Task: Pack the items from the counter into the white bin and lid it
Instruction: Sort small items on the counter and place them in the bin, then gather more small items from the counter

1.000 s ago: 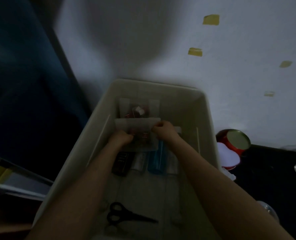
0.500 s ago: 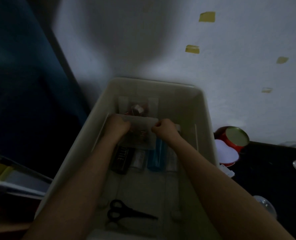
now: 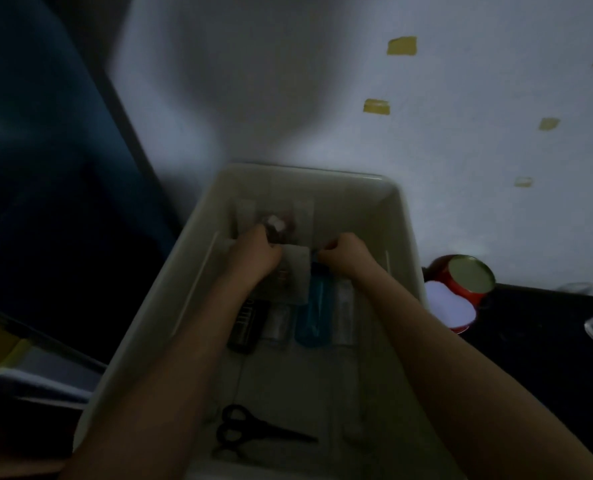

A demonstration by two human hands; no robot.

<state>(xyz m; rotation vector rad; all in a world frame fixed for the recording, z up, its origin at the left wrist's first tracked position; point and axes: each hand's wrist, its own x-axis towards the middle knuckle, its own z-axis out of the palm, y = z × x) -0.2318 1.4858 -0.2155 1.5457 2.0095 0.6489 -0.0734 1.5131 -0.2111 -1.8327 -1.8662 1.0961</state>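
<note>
While both hands work deep in bin (image 3: 404, 237), left hand (image 3: 257, 254) and right hand (image 3: 345, 254) pinch clear packet (image 3: 293, 271); scissors (image 3: 253, 431) lie near.

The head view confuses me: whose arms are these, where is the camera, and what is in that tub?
No machine here: a person wears a camera on the head, looking down at their own bare arms. Both reach into a white bin standing against a wall. The left hand and right hand each grip an edge of a clear flat packet lying over other items. Below it sit a black case and a blue case; black scissors lie nearer the wearer. Outside, to the right, a red tin rests on a dark counter. The picture is dim and blurred.
</note>
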